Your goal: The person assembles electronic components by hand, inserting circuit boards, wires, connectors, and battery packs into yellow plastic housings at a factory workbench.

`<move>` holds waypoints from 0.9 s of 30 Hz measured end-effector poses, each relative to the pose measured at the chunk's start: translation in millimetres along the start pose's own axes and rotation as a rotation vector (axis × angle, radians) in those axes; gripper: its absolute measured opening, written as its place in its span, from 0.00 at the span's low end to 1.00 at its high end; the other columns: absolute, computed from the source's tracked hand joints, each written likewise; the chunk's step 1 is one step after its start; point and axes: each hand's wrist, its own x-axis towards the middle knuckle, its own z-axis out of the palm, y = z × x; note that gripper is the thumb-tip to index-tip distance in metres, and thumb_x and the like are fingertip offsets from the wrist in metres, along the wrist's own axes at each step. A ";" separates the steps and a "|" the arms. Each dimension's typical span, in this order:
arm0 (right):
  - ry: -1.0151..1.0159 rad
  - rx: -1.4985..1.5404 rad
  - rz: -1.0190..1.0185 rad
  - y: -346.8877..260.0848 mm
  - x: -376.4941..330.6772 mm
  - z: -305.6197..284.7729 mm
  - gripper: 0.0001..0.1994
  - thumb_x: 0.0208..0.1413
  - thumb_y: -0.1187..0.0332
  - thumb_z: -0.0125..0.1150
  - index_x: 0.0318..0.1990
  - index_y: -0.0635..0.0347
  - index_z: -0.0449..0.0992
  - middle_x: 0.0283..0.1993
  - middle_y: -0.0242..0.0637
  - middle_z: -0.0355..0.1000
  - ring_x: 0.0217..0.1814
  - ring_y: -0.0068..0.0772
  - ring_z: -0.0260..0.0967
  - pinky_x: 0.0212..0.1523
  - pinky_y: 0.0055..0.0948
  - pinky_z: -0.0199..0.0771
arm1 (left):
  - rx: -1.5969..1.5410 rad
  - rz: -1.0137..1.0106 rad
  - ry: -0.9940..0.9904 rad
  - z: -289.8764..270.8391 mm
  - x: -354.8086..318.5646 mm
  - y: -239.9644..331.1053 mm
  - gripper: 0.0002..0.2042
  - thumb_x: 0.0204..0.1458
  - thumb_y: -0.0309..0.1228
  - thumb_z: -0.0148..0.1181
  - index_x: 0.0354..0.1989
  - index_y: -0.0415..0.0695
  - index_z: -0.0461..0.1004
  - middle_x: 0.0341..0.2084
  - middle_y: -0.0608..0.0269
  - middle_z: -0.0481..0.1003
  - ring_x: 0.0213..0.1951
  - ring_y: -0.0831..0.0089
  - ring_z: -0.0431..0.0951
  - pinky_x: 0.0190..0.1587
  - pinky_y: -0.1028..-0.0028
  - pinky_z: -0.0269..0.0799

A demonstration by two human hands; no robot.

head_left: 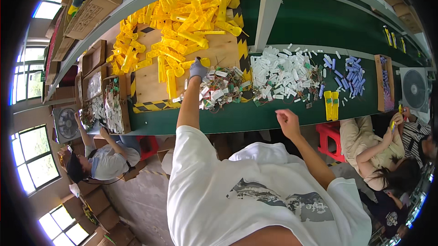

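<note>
My left hand (198,69), in a grey glove, reaches far out over a wooden board with black-and-yellow striped edges. It is at a yellow plastic casing (205,62) on the near side of a large heap of yellow casings (182,22). Its fingers are partly hidden, so I cannot tell whether they grip the casing. My bare right hand (288,122) hangs in the air by the table's front edge, fingers curled together, with nothing visible in them. Between the hands lie small circuit boards with wires (222,84) and a pile of clear plastic pieces (280,75).
Purple cylindrical cells (351,76) lie right of the clear pieces. Two yellow casings (331,105) stand side by side near the green table's (219,125) front edge. A cardboard box (384,84) bounds the right, parts trays (116,102) the left. Other people sit at both sides.
</note>
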 end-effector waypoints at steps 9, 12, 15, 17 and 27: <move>-0.262 -0.593 -0.268 -90.7 193.5 149.6 0.14 0.44 0.65 0.65 0.39 0.62 0.76 0.37 0.44 0.75 0.37 0.39 0.74 0.36 0.34 0.72 | -0.117 0.067 0.581 -88.3 -109.8 27.8 0.18 0.46 0.40 0.63 0.41 0.41 0.71 0.32 0.52 0.75 0.36 0.58 0.76 0.37 0.65 0.71; -0.431 -0.682 -0.115 -64.5 213.8 164.9 0.15 0.42 0.65 0.66 0.38 0.62 0.77 0.34 0.45 0.76 0.37 0.41 0.75 0.37 0.36 0.73 | -1.153 -0.021 0.604 -89.5 -162.5 4.6 0.14 0.54 0.32 0.56 0.45 0.38 0.67 0.33 0.57 0.74 0.34 0.66 0.76 0.38 0.70 0.73; -0.453 -0.459 -0.006 -91.2 200.2 147.5 0.12 0.44 0.65 0.65 0.33 0.64 0.77 0.28 0.46 0.75 0.33 0.43 0.74 0.37 0.35 0.73 | -1.611 -0.192 0.248 -95.7 -245.1 -4.3 0.11 0.55 0.28 0.52 0.45 0.40 0.65 0.32 0.58 0.72 0.34 0.67 0.76 0.36 0.69 0.75; -0.338 -0.275 -0.109 -96.6 193.7 138.4 0.12 0.47 0.65 0.63 0.34 0.65 0.76 0.29 0.45 0.75 0.33 0.40 0.75 0.36 0.32 0.73 | -1.724 -0.373 0.035 -80.7 -293.7 2.2 0.11 0.55 0.28 0.52 0.46 0.41 0.65 0.32 0.57 0.73 0.33 0.67 0.76 0.34 0.69 0.75; 0.157 0.491 -0.076 -147.4 143.3 63.7 0.11 0.62 0.65 0.49 0.40 0.65 0.71 0.31 0.33 0.73 0.28 0.18 0.69 0.33 0.19 0.69 | -1.311 0.008 -0.696 -63.0 -399.7 12.7 0.27 0.47 0.21 0.62 0.56 0.38 0.61 0.45 0.63 0.71 0.47 0.77 0.71 0.53 0.75 0.65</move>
